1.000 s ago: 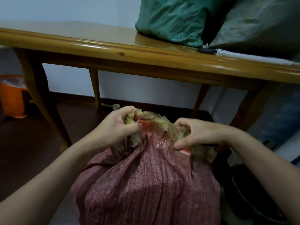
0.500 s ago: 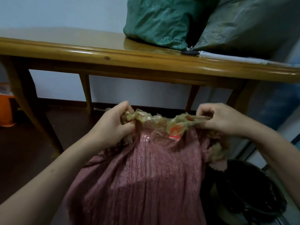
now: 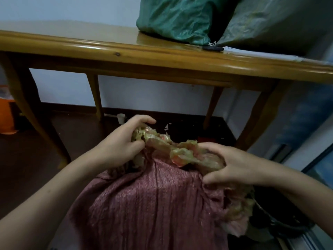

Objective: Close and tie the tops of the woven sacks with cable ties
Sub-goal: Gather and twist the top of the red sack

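- Woven pink-red sack [image 3: 153, 204] stands directly below both grips; mouth not yet gathered into a neck.
- Left grip [image 3: 119, 141]: fingers curled round a wad of yellowish plastic liner [image 3: 162, 141] at the mouth.
- Right grip [image 3: 232, 163]: thumb and fingers clamp the liner's other end plus the sack edge. Liner bunches between the two grips.
- No cable tie in either grip. White strip [image 3: 261, 55] on the tabletop [image 3: 90, 46], up beyond the right grip, might be ties; can't tell.
- Risk: liner looks thin, so a hard tug from either grip probably tears it.
- Risk: loose flap [image 3: 234, 228] below the right grip could get left out of the bunch, so the neck would gape.
- Risk: freeing one grip to fetch a tie likely lets the gather spring open.
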